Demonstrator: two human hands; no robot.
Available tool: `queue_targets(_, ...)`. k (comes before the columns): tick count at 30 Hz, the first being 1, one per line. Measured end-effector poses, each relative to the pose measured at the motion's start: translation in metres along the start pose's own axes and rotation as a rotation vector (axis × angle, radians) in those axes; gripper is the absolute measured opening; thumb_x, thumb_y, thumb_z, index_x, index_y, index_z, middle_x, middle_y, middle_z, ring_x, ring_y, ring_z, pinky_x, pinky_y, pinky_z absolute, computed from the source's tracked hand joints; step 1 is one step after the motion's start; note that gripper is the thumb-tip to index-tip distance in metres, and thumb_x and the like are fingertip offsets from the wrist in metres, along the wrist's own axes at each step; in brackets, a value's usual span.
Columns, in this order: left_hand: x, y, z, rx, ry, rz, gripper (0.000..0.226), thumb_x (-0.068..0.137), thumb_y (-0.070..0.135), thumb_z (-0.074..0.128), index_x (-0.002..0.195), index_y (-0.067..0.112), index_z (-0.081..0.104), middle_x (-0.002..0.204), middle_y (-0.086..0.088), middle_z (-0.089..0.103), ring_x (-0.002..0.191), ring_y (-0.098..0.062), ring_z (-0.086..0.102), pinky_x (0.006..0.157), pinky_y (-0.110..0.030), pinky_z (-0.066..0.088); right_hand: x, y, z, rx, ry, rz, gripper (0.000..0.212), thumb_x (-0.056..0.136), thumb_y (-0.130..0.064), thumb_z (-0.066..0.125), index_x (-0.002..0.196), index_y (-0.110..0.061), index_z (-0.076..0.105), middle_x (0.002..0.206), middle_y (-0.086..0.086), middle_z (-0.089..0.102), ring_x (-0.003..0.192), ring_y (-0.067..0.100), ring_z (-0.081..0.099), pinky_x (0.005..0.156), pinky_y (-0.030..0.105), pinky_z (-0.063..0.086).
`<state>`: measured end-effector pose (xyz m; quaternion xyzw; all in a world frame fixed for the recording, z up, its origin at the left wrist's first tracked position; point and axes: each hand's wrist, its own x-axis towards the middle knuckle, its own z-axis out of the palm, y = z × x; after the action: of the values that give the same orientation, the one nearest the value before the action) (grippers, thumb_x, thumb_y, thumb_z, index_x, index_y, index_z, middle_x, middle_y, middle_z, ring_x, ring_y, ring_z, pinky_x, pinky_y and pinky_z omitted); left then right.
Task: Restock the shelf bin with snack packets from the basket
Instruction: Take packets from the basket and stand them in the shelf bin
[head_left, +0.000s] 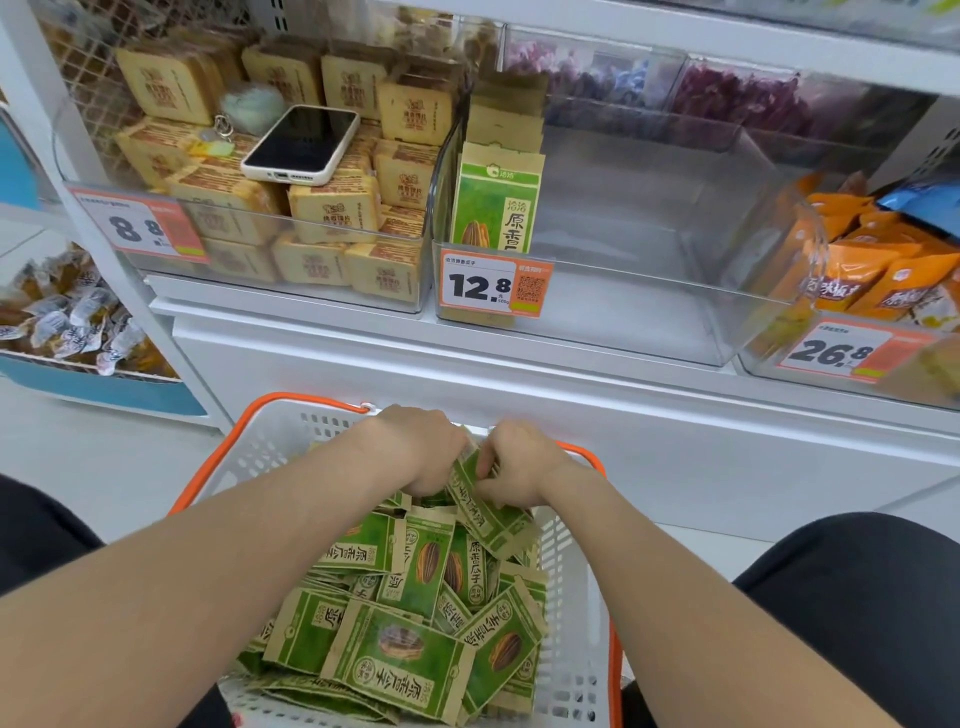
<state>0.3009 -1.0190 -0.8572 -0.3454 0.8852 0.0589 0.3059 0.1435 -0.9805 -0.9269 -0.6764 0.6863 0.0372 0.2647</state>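
**Early stage of restocking: we are gathering snack packets (400, 649) from the basket (291, 410) below a nearly bare shelf bin (649, 312).**

We are curling both the left hand (421, 449) and the right hand (517, 465) round a clutch of packets at the basket's far end, with the fingers bent into the pile. We are judging that most of the work is left. Only a short upright row (496, 208) is standing against the bin's left wall, behind the price tag (493, 286), while the basket is lying heaped. The packets are flat paper sachets, green-faced with brown crimped edges and a printed striped seed. They are lying jumbled at all angles, and we are expecting them to be light and apt to slip from a bundle.
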Motion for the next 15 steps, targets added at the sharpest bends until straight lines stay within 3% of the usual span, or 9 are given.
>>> queue_targets(2,-0.005,-0.001,-0.002,-0.045,-0.003,0.004,0.050,0.100,0.017,0.064,0.146,0.021,0.045,0.117,-0.008,0.061,0.090,-0.026,0.056,0.068,-0.037,0.044,-0.009,-0.005,-0.013,0.120,0.065,0.007,0.010,0.081,-0.016,0.071,0.073,-0.012,0.074,0.069,0.003,0.071,0.070,0.022,0.067,0.063,0.031,0.054)
queue_targets(4,-0.009,-0.004,-0.004,-0.097,-0.007,0.020,0.081,0.085,0.021,0.086,0.147,0.023,0.034,0.117,-0.006,0.059,0.095,-0.027,0.060,0.070,-0.039,0.045,-0.017,-0.008,-0.026,0.296,0.053,0.040,0.014,0.089,-0.014,0.067,0.078,-0.019,0.071,0.069,-0.004,0.065,0.065,0.014,0.061,0.059,0.025,0.047)
queue_targets(7,-0.012,-0.009,-0.002,-0.159,0.063,0.040,0.110,0.061,0.041,0.101,0.145,0.026,0.032,0.130,0.000,0.052,0.112,-0.029,0.062,0.080,-0.041,0.050,-0.028,-0.011,-0.041,0.576,0.049,0.105,0.014,0.096,-0.014,0.058,0.085,-0.009,0.065,0.073,0.007,0.059,0.065,0.020,0.055,0.059,0.030,0.043)
queue_targets(10,-0.017,-0.011,-0.006,-0.274,0.288,0.080,0.096,0.059,0.063,0.094,0.134,0.029,0.044,0.127,0.009,0.053,0.112,-0.021,0.059,0.088,-0.041,0.053,-0.044,-0.018,-0.062,0.929,0.057,0.273,0.009,0.095,-0.011,0.060,0.099,-0.004,0.065,0.071,0.011,0.066,0.056,0.021,0.062,0.060,0.031,0.051)
queue_targets(13,-0.022,-0.014,-0.019,-0.569,0.573,0.100,0.058,0.061,0.066,0.092,0.101,0.033,0.064,0.094,0.016,0.068,0.088,-0.013,0.064,0.078,-0.041,0.055,-0.069,-0.025,-0.090,1.281,-0.070,0.418,0.014,0.101,-0.015,0.050,0.103,-0.009,0.063,0.081,0.011,0.075,0.058,0.020,0.070,0.069,0.034,0.059)
queue_targets(15,-0.027,-0.018,-0.029,-0.814,0.705,0.126,0.046,0.066,0.063,0.091,0.094,0.032,0.072,0.082,0.014,0.074,0.076,-0.009,0.068,0.072,-0.039,0.057,-0.085,-0.022,-0.107,1.434,-0.101,0.409,0.026,0.099,-0.022,0.041,0.108,-0.011,0.063,0.093,0.015,0.078,0.067,0.024,0.074,0.075,0.035,0.058)
